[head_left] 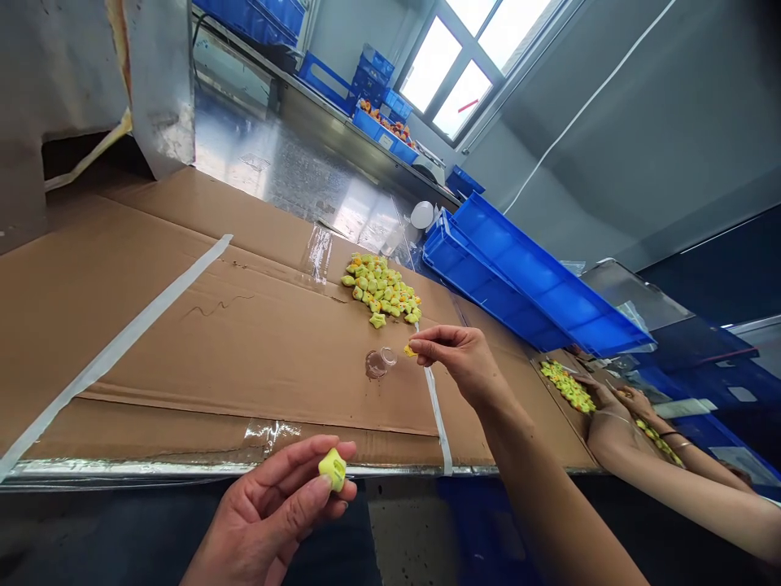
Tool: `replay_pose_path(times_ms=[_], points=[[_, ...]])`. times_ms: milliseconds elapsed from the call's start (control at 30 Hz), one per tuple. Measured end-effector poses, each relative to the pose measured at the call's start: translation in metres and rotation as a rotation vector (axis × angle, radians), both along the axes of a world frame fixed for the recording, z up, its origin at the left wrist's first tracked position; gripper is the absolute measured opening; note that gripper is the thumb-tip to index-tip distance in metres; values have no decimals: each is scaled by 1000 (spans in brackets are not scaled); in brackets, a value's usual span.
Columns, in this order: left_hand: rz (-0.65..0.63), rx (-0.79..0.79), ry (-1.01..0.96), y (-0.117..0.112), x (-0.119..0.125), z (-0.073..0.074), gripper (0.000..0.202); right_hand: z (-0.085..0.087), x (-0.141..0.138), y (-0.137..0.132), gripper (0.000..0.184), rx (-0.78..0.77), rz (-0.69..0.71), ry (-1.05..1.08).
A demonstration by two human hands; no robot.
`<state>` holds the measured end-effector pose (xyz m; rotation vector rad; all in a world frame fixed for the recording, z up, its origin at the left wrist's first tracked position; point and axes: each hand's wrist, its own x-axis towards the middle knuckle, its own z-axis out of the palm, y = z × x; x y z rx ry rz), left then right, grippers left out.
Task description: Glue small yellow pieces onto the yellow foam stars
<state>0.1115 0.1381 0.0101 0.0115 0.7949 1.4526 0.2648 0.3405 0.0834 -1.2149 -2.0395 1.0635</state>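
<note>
Left fingers point(298, 496) closed around a chunky yellow-green rubber piece point(333, 470), right fingers point(424, 346) pinched on a tiny yellow bit point(409, 351), right beside a clear plastic cup point(383, 360), and just below, a heap of yellow-green pieces point(379, 286) on the cardboard-covered table point(183, 342)!

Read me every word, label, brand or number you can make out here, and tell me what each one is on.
No word, brand or number can be read anywhere in view.
The small white label on the blue plastic crate by the window is too small and blurred to read.
The white tape on the cardboard sheet shows no print.
</note>
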Motion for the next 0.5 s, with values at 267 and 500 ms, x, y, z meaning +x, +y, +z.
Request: replay_pose_path(times_ms=[267,500], points=[[7,-26,-31,1,-1,-3,29,-8,-4,-1,28,-21,-32,25],[3,-30,-36,2,-2,-3,29,-12,-6,-1,26,-51,-34,28]])
